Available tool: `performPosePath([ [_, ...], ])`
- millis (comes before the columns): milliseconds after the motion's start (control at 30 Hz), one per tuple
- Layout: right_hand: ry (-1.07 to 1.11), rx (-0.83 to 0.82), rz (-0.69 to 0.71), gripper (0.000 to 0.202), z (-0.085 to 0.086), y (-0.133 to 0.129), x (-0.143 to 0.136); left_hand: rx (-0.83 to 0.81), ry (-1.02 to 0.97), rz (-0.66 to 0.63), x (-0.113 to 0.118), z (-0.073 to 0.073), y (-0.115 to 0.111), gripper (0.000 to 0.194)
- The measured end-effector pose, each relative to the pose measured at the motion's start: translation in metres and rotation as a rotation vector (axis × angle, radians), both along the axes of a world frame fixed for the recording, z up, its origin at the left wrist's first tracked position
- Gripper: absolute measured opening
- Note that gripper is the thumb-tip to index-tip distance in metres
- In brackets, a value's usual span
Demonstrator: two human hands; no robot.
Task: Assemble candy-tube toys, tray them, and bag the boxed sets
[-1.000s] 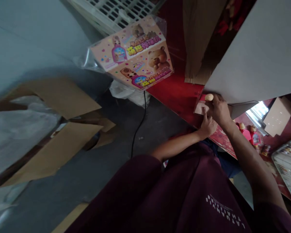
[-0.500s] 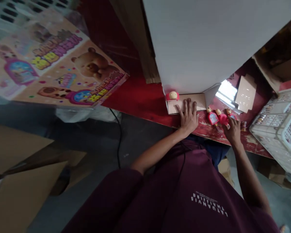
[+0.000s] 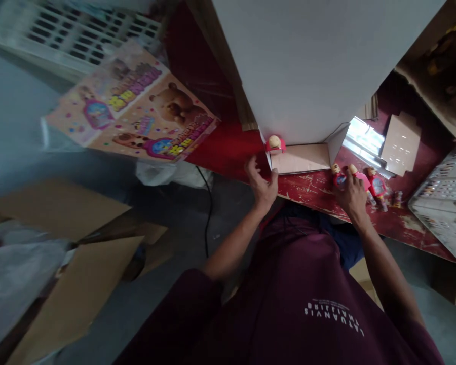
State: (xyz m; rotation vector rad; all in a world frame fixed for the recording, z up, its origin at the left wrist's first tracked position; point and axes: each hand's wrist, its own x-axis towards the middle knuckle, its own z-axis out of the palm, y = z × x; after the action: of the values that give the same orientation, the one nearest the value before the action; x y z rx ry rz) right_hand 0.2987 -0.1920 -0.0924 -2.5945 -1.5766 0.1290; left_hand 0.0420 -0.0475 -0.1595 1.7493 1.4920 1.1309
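Note:
A white box [image 3: 300, 158] with an open front and a tan inner floor stands on the red table. One red toy [image 3: 275, 144] with a round cream head sits at its left end. My left hand [image 3: 263, 188] is beside the box's left front corner, fingers apart and holding nothing. To the right of the box lie red toys in a row, among them a rightmost one [image 3: 377, 185] with a blue face. My right hand [image 3: 352, 196] is over the left and middle toys, fingertips touching them; its grip is partly hidden.
A printed carton [image 3: 148, 109] lies at the left before a white crate [image 3: 87, 38]. A flat cardboard piece [image 3: 401, 144] and shiny plastic lie at the right, near another crate [image 3: 446, 187]. Open cardboard boxes [image 3: 79, 289] stand at lower left.
My left hand has come off the box floor and moved left to its corner. My right hand has shifted left from the rightmost toy to the other two. The view has shifted.

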Motion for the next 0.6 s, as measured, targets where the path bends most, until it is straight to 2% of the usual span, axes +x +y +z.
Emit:
performPosePath([
  [67,0.085,0.182,-0.068,0.064,0.017,0.000,-0.008,-0.142,0.040,-0.046,0.003,-0.014,0.010,0.068],
  [133,0.263,0.391,-0.120,0.062,0.036,0.002,-0.021,-0.247,0.082,-0.047,0.009,-0.024,0.012,0.066],
  [233,0.491,0.610,-0.141,0.062,0.052,0.018,-0.050,-0.303,0.085,-0.044,0.021,-0.028,0.005,0.057],
  [300,0.496,0.657,-0.149,0.066,0.048,0.038,-0.069,-0.288,0.035,-0.098,0.030,-0.025,-0.004,0.053],
  [433,0.429,0.592,-0.181,0.070,0.021,0.080,-0.092,-0.272,-0.062,-0.120,0.041,-0.020,-0.016,0.055],
  [500,0.405,0.564,-0.175,0.070,0.009,0.091,-0.096,-0.280,-0.083,-0.100,0.043,-0.019,-0.018,0.058],
  [600,0.345,0.530,-0.125,0.066,0.003,0.093,-0.099,-0.257,-0.073,-0.120,0.042,-0.020,-0.017,0.056],
])
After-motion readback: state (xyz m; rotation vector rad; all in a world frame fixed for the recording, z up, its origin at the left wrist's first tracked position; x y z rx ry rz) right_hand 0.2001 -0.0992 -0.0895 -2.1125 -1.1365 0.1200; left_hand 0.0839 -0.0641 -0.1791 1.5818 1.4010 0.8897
